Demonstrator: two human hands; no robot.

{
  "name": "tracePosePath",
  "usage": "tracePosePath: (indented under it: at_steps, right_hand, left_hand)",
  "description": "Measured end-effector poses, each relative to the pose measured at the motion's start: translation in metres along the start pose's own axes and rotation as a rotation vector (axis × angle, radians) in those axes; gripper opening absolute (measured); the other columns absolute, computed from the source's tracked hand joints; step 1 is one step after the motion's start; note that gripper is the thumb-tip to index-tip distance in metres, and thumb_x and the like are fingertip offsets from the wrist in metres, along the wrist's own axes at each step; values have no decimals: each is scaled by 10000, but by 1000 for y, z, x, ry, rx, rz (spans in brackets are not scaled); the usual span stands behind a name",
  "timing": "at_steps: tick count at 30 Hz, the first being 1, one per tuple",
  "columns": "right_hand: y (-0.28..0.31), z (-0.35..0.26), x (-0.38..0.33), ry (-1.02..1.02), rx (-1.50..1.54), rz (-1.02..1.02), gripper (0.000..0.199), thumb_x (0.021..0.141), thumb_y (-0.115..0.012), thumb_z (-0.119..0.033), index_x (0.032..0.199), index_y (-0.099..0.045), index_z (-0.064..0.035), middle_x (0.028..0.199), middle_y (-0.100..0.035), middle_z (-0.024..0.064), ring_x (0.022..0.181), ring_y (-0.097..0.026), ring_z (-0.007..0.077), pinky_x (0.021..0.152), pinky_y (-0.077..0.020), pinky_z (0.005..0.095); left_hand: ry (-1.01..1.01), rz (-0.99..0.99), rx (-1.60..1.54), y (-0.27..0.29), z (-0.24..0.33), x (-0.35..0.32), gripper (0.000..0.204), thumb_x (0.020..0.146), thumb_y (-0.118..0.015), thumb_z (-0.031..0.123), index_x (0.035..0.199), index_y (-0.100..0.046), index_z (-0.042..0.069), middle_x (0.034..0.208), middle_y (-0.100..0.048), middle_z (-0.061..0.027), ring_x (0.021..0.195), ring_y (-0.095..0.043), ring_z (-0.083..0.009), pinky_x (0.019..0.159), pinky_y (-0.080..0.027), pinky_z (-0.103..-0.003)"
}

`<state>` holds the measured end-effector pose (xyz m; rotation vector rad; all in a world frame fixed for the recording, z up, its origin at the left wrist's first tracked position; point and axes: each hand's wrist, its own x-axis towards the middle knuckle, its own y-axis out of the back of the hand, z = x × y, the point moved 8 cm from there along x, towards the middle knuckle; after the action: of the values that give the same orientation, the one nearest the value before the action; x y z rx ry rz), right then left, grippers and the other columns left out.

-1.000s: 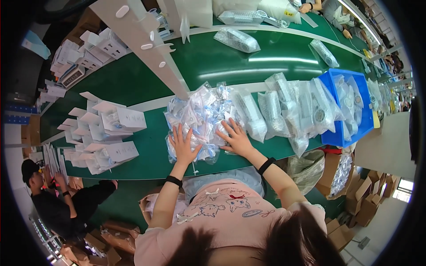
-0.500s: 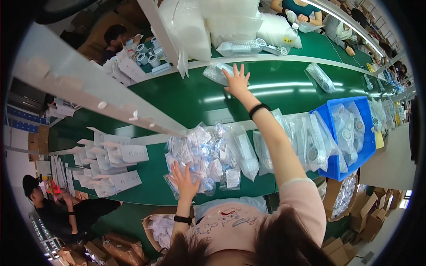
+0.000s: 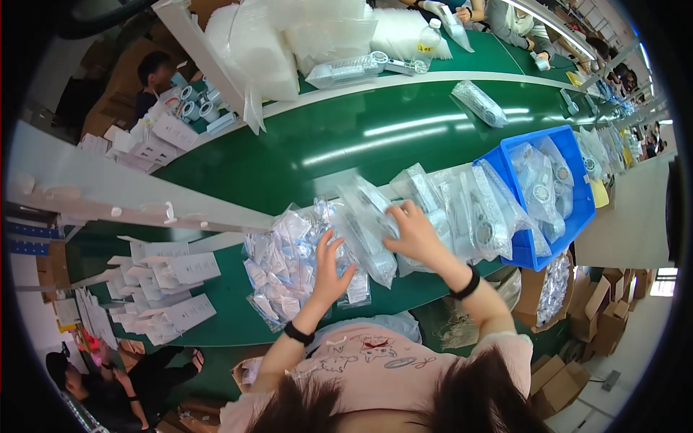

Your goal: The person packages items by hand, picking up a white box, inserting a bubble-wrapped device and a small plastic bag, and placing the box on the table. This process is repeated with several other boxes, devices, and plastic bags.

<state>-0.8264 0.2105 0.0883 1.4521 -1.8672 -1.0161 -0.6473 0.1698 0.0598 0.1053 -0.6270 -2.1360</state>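
Bubble-wrapped package (image 3: 369,234) between your hands, over the green desk (image 3: 231,307).
In the head view, your left hand (image 3: 333,276) is spread, holding nothing visible; your right hand (image 3: 417,234) curls at the wrap, its grip unclear. Brown cartons (image 3: 599,317) crowd the floor at right. Print on the white boxes (image 3: 193,312) is too small to read.

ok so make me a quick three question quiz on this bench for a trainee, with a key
1. What colour is the open bin at the right?
2. True or false: the open white boxes stand left of the packet pile.
3. Which is nearest the right hand: a) the bottle, b) a clear pouch, c) the white boxes?

Key:
1. Blue
2. True
3. b
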Motion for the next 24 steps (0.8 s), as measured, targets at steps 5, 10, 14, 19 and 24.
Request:
tracePosePath:
  at_steps: [5, 10, 14, 19, 24]
  right_hand:
    - [-22, 4, -52, -114, -160, 6, 488, 555, -678, -236, 985, -490, -100, 938, -432, 142, 868, -454, 345, 692, -431, 414]
    - [-42, 9, -43, -160, -369, -252, 566, 579, -692, -338, 1047, -488, -93, 1029, -440, 156, 963, -425, 368, 760, -406, 461]
    - [-30, -11, -19, -15, -518, -284, 653, 644, -633, -438, 1177, -434, -116, 1227, -352, 197, 1152, -287, 404, 884, -290, 536]
    - [-47, -6, 5, 19, -564, -62, 717, 675, -582, -488, 1255, -354, -136, 1303, -286, 181, 1199, -233, 420, 911, -234, 582]
    - [-81, 11, -8, -211, -530, -446, 622, 729, -559, -427, 1241, -369, -129, 1305, -288, 173, 1202, -232, 407, 907, -276, 541]
  left_hand:
    - [-47, -145, -5, -46, 13, 11, 482, 664, -626, 93, 1101, -426, 49, 1237, -295, -191, 1142, -297, -370, 950, -268, -413]
    - [-78, -181, 53, -43, 23, -13, 436, 676, -618, 104, 1080, -455, 76, 1239, -309, -163, 1133, -304, -363, 936, -289, -411]
    - [48, -78, 88, 1, 4, -46, 408, 688, -610, 109, 1066, -462, 69, 1230, -322, -153, 1130, -312, -354, 928, -292, -411]
    - [155, 113, 145, 66, -18, -91, 376, 697, -603, 109, 1047, -470, 68, 1210, -347, -150, 1124, -320, -345, 923, -294, -408]
    - [205, 352, 224, 131, -15, -134, 362, 691, -592, 62, 1034, -474, 64, 1181, -376, -146, 1076, -379, -328, 900, -326, -382]
